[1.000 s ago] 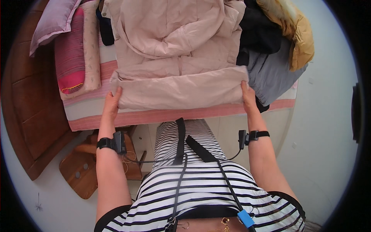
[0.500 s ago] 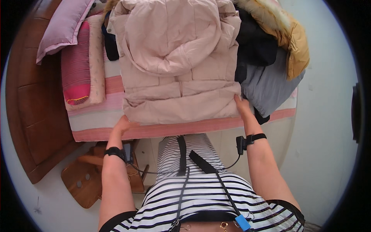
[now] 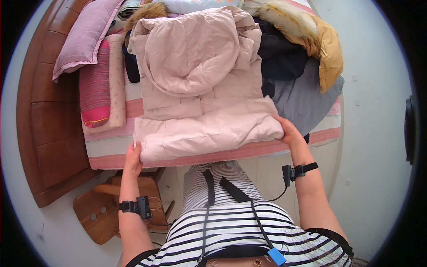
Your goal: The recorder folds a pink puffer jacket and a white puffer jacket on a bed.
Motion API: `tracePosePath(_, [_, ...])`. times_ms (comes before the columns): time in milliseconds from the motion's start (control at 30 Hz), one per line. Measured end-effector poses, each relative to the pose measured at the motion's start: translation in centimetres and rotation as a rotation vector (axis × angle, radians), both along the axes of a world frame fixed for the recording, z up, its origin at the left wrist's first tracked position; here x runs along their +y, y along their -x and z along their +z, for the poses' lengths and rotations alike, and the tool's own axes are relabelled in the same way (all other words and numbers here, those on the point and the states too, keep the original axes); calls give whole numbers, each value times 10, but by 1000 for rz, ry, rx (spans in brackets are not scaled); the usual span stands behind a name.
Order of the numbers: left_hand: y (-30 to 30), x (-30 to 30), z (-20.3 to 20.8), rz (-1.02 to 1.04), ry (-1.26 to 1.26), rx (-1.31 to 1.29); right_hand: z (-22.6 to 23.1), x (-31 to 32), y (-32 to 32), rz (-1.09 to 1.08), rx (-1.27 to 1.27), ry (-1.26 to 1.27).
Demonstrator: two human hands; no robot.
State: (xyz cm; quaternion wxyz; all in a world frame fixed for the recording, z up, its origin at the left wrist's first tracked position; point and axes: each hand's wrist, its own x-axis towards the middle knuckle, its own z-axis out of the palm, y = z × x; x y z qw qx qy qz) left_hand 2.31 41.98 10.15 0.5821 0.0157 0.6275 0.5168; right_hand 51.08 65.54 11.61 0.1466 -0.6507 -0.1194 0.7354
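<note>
A pale pink hooded jacket (image 3: 200, 107) lies folded on the bed, its hood spread over the upper part. The near end is doubled over into a thick, puffy roll. My left hand (image 3: 133, 158) grips the left corner of that roll, thumb on top and the other fingers partly hidden. At the right corner my right hand (image 3: 288, 130) is closed on the same roll, with its fingers partly tucked under the fabric.
Striped bedding (image 3: 111, 153) covers the bed. Pillows (image 3: 84, 35) and a magenta striped bolster (image 3: 95, 84) lie at left, beside a brown headboard (image 3: 49, 115). A mustard fur-trimmed coat (image 3: 331, 53), dark clothing (image 3: 282, 53) and a grey garment (image 3: 307, 98) lie at right. A wooden chair (image 3: 93, 213) stands lower left.
The jacket's near end has been lifted and now forms a puffier roll closer to me. Both hands have moved nearer my body, and both now grip its corners.
</note>
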Motion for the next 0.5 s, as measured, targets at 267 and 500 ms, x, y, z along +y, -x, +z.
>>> tracePosePath(267, [20,6,51,-340,-151,171,55,0,1,472,-73,-585])
tracePosePath(500, [8,27,27,-441,-84,458,65,9,29,661,-115,-819])
